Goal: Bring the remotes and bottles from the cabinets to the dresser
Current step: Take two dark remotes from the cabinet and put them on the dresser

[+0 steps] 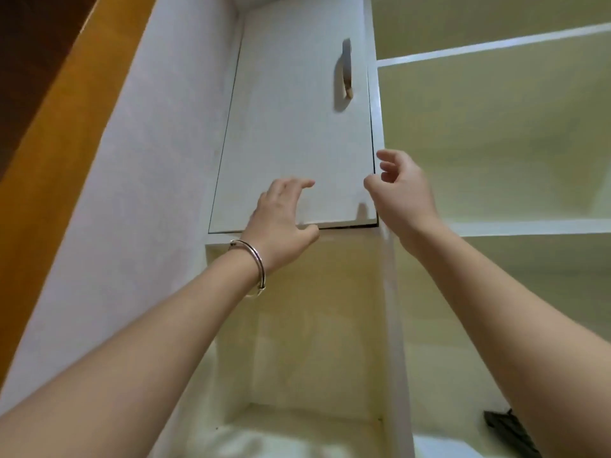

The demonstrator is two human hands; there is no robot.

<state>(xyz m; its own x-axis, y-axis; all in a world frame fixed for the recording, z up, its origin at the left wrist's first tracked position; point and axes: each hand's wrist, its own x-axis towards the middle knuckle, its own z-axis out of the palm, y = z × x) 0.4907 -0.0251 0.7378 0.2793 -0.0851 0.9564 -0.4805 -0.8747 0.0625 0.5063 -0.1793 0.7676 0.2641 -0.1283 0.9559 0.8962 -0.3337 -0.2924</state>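
I look up at a white cabinet door (291, 133) with a curved handle (345, 74) near its right edge; the door sits shut in its frame. My left hand (281, 219), a metal bangle on its wrist, is raised at the door's bottom edge with fingers spread, holding nothing. My right hand (401, 190) hovers at the door's lower right corner, fingers curled apart and empty. A dark object (506, 431), possibly a remote, lies on a lower shelf at the bottom right, partly hidden by my right forearm. No bottles show.
Open cream-coloured shelves (496, 140) fill the right side. An open niche (297, 325) lies under the door. A white wall panel (132, 193) and an orange wooden surface (49, 143) run along the left.
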